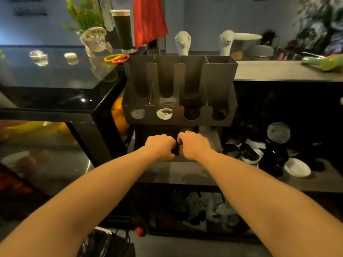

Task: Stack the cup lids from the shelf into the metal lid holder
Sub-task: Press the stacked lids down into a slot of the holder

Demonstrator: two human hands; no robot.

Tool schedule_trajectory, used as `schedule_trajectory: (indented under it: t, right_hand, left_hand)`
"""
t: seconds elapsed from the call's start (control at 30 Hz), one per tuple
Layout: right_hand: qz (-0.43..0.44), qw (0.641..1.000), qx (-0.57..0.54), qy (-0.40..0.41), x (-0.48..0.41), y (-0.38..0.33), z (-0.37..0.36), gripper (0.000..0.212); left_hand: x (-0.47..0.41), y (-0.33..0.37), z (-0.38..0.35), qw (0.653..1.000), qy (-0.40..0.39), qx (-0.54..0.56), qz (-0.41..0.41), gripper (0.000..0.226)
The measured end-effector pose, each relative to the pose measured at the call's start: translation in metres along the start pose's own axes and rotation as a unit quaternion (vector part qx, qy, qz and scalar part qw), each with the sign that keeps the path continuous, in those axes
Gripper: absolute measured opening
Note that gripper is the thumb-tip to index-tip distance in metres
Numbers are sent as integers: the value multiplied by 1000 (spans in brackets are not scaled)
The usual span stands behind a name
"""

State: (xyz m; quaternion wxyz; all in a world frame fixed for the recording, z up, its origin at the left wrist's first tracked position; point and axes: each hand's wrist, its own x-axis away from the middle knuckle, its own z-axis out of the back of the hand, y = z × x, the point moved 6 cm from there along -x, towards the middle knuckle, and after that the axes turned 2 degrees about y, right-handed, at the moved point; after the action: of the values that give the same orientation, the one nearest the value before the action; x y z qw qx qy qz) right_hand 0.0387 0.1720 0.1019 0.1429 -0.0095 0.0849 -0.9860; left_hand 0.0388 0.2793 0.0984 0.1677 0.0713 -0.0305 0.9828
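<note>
Your left hand [160, 147] and right hand [194, 145] sit knuckle to knuckle just below the holder [219, 86], both over the back of the shelf [185, 173]. Both hands have their fingers curled in, and together they grip a small dark thing [177, 150] held between them. It is too dim there to tell whether it is a lid.

The holder stands in front of you with four slots along its front. The far-left slot has a clear lid [137, 113] at the bottom, and the next slot has a white lid [164, 113]. The two right-hand slots look dark inside.

The loose lids [248, 154] lie in a heap on the shelf to the right of your right hand. Most are black, with a few white ones among them, and they are well apart from the holder. Behind the holder stand two white llama figures [182, 42]. A glass table [55, 71] is on your left.
</note>
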Motion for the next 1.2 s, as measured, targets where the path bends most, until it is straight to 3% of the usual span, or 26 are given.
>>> schedule_trajectory:
  t: [0.37,0.5,0.67,0.83,1.0,1.2]
  right_hand:
    - [-156,987,13,-39,76,163,-28,28]
    - [-202,978,13,-41,94,224,-34,34]
    - [-231,972,15,-44,95,282,-40,34]
    - [-208,977,15,-37,75,320,-51,45]
    - [-118,992,36,-31,43,329,-61,55]
    - [-81,989,114,-52,24,328,-69,49]
  left_hand:
    - [-63,148,-39,991,-83,-45,-99,40]
    - [-90,194,-44,990,-50,-19,-132,38]
    - [-125,223,-57,993,-33,1,-112,46]
    - [-158,233,-71,996,-25,-36,-72,69]
    - [-178,238,-91,995,-48,-81,-44,83]
    - [-188,239,-95,994,-44,-99,-31,72]
